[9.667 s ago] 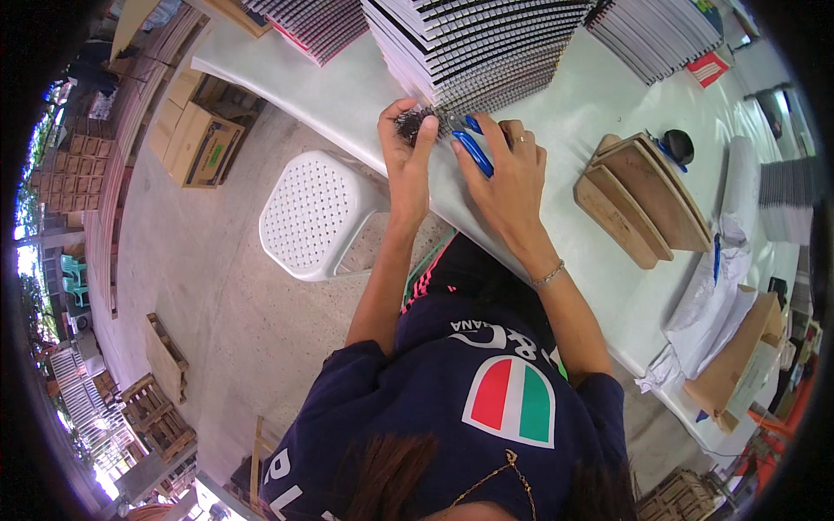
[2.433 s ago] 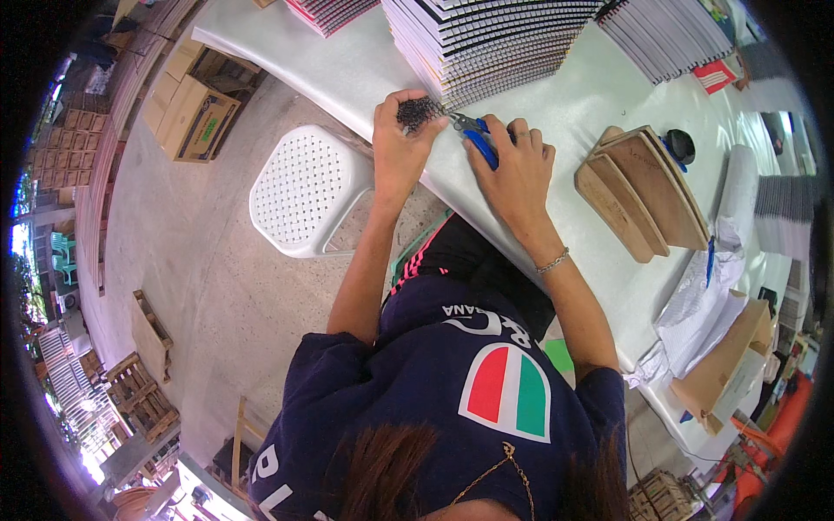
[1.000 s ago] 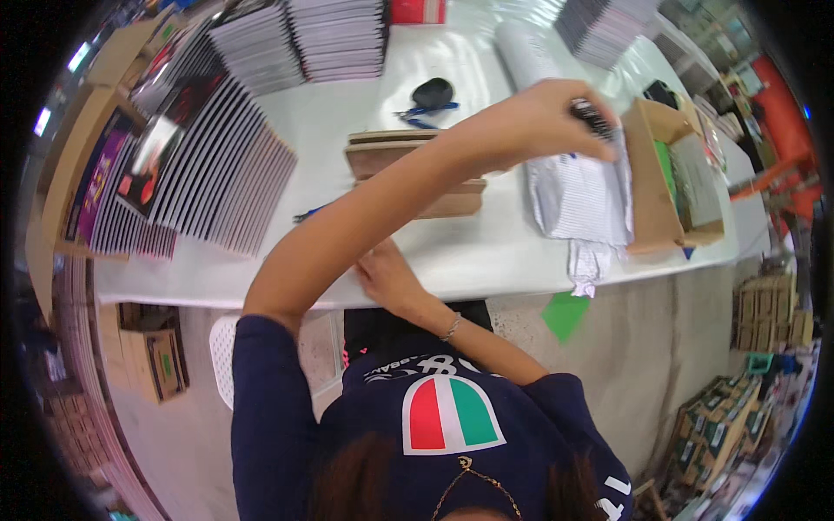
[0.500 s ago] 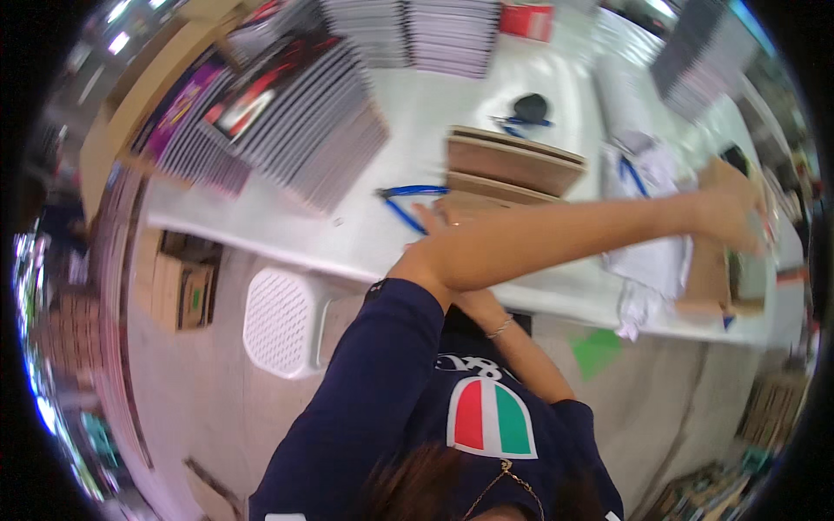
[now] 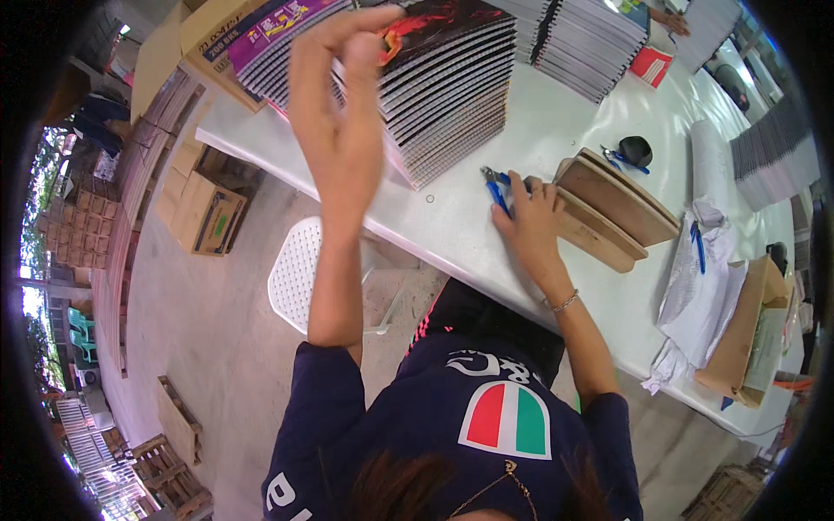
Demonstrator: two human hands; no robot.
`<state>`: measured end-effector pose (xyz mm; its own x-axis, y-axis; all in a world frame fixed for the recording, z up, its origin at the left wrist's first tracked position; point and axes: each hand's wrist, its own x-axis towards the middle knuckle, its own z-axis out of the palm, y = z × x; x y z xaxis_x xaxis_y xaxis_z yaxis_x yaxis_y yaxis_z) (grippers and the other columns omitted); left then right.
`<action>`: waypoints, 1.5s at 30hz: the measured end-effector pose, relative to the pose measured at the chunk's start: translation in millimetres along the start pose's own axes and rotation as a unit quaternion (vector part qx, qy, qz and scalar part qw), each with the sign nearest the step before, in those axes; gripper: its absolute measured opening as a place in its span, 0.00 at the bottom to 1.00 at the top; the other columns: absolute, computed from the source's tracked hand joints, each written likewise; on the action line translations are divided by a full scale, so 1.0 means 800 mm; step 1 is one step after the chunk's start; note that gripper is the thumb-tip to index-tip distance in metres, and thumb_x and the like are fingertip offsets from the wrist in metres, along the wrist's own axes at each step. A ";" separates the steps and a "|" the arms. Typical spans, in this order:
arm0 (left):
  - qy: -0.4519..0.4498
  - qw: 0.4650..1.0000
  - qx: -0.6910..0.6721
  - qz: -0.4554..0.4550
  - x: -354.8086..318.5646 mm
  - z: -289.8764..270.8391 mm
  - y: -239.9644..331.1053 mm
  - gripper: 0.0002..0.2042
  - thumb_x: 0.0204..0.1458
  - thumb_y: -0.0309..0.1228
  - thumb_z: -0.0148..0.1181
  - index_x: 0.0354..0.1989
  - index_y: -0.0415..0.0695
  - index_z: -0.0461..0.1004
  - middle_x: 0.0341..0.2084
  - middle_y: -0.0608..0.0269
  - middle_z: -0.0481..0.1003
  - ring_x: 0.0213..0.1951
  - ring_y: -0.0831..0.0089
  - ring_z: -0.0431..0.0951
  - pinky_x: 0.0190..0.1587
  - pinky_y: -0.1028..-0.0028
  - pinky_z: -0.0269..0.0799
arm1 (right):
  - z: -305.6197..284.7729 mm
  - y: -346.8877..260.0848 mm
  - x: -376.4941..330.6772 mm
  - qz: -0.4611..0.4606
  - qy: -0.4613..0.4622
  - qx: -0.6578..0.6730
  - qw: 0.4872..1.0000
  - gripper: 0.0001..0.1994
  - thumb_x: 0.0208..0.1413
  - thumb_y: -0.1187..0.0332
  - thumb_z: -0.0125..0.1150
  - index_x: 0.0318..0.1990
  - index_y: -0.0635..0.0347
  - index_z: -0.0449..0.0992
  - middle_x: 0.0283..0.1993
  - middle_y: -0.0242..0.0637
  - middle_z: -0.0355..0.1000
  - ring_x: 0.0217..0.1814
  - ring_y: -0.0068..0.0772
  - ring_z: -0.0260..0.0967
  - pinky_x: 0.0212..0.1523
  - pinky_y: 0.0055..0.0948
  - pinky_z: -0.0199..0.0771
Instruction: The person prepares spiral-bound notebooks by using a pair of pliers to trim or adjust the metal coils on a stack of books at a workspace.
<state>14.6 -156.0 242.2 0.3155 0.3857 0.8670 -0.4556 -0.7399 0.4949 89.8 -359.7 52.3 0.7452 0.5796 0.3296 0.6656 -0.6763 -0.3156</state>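
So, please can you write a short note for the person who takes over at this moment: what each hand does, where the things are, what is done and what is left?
Left hand: raised over the fanned stack of spiral notebooks, fingers reaching to the top cover; whether it grips anything cannot be told.
Right hand: lying on the white table, on blue-handled pliers, beside the brown boards.
Other things: a second pair of blue-handled pliers by a black object, and white wrapping with brown paper at the right end.
Done: notebooks stand in stacks on the table.
Left: the pictures do not show which notebooks are finished.
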 end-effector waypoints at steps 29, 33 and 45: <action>-0.027 0.999 0.027 -0.001 -0.028 -0.005 -0.154 0.24 0.72 0.39 0.38 0.43 0.36 0.82 0.47 0.54 0.76 0.54 0.63 0.72 0.62 0.65 0.61 | -0.056 -0.088 0.029 -0.065 0.047 0.297 0.951 0.30 0.56 0.63 0.65 0.65 0.60 0.63 0.59 0.52 0.61 0.61 0.52 0.59 0.61 0.52 0.57; 0.001 0.999 0.033 0.013 -0.030 0.004 -0.157 0.26 0.72 0.39 0.36 0.41 0.35 0.82 0.45 0.53 0.75 0.53 0.63 0.72 0.62 0.66 0.61 | -0.067 -0.131 0.057 -0.101 0.144 0.222 0.959 0.32 0.53 0.64 0.68 0.64 0.61 0.64 0.58 0.52 0.62 0.59 0.52 0.60 0.60 0.50 0.58; 0.044 0.998 0.033 0.027 -0.031 0.015 -0.162 0.28 0.72 0.39 0.33 0.37 0.35 0.82 0.42 0.51 0.76 0.54 0.59 0.72 0.63 0.62 0.60 | -0.052 -0.139 0.091 -0.158 0.217 0.238 0.933 0.32 0.47 0.65 0.74 0.62 0.57 0.71 0.54 0.42 0.70 0.54 0.45 0.64 0.53 0.43 0.63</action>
<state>75.9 -76.3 155.3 0.2158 0.3902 0.8951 -0.4137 -0.7938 0.4458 68.1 -261.1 148.3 0.4916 0.4077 0.7695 0.8684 -0.1636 -0.4681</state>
